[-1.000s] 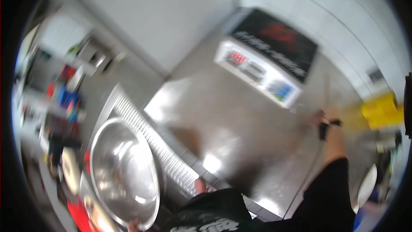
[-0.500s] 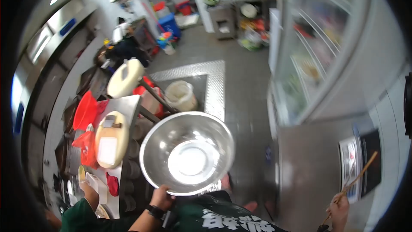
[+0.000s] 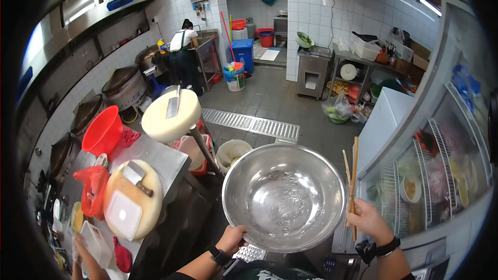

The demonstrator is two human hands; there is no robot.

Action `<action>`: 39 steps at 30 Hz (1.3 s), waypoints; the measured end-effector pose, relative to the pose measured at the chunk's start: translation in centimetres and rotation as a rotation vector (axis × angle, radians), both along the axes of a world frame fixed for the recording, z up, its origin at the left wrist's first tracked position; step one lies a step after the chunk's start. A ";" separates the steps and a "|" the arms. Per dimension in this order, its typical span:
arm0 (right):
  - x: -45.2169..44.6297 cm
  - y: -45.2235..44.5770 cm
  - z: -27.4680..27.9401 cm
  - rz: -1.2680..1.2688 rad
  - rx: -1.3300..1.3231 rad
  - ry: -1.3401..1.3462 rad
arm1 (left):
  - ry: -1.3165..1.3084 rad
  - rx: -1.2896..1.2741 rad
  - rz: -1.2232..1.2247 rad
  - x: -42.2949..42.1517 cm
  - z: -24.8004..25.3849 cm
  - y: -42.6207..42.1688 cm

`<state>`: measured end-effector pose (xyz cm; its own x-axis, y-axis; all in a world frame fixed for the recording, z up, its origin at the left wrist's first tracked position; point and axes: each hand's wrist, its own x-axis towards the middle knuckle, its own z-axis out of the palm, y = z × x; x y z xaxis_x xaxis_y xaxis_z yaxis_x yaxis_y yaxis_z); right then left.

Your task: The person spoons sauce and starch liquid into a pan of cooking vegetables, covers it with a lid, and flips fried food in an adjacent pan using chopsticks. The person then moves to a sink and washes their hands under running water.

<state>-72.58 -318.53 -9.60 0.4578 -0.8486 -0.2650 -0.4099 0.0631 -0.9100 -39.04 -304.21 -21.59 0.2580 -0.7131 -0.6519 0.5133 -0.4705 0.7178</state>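
Chopsticks [image 3: 354,171] are now standing nearer, at the bowl's [image 3: 284,202] three o'clock, right hand [image 3: 369,222] clasping them, left hand [image 3: 231,240] gripping the eight-o'clock rim, advisably level.

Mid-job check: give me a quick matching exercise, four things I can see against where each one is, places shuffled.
Things
1. metal bowl
2. wooden sticks
3. brown-handled knife
4. blue bin

Places
A. on a round board
B. in the right hand
C. on the floor
D. held at its rim by the left hand

Pairs: 1-D, 2-B, 3-A, 4-C
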 end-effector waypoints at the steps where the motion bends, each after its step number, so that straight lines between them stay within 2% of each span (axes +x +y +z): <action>1: 0.8 -3.2 0.0 0.032 -0.007 -0.018 | -0.015 0.023 -0.002 0.3 0.5 -2.3; 4: 4.3 -12.1 0.0 0.120 -0.058 -0.093 | -0.004 0.062 0.006 1.0 3.0 -9.3; 8: 9.6 -25.1 -2.0 0.339 -0.217 0.142 | 0.014 0.019 0.129 2.4 2.7 -15.9; 10: 13.4 -30.8 -4.1 0.422 -0.269 0.122 | -0.014 0.066 0.143 3.7 2.8 -18.8; 12: 17.3 -35.2 -3.5 0.476 -0.382 0.165 | -0.002 0.074 0.204 4.9 3.2 -22.2; 13: 20.7 -39.9 -4.7 0.506 -0.383 0.136 | 0.012 0.079 0.258 5.8 3.1 -25.9; 17: 27.2 -49.5 -5.6 0.653 -0.608 0.364 | 0.043 0.125 0.387 9.0 0.9 -34.0; 18: 28.6 -51.9 -5.8 0.673 -0.652 0.428 | 0.038 0.098 0.357 10.5 -0.8 -36.0; 22: 31.7 -62.0 -4.7 0.648 -0.607 0.509 | 0.033 0.038 0.388 14.0 -0.8 -46.0; 25: 33.3 -69.0 -2.8 0.568 -0.267 0.393 | 0.088 -0.027 0.430 16.9 -3.1 -53.9; 26: 34.2 -71.8 -3.2 0.625 -0.282 0.406 | 0.065 -0.010 0.430 17.8 -2.8 -56.7; 30: 37.6 -79.8 -4.4 0.533 0.054 0.161 | 0.011 0.027 0.426 21.8 -2.8 -67.2; 32: 38.7 -84.8 -3.3 0.550 0.048 0.049 | 0.023 0.068 0.475 23.2 -2.0 -71.6; 33: 39.0 -87.0 -2.7 0.570 0.046 -0.006 | 0.112 0.040 0.482 24.4 -2.6 -73.4; 36: 39.0 -94.3 -0.1 0.644 0.097 -0.067 | 0.084 0.118 0.617 26.0 -0.9 -78.0; 39: 40.4 -102.7 -1.9 0.593 0.175 -0.108 | 0.071 0.151 0.750 27.9 0.4 -82.2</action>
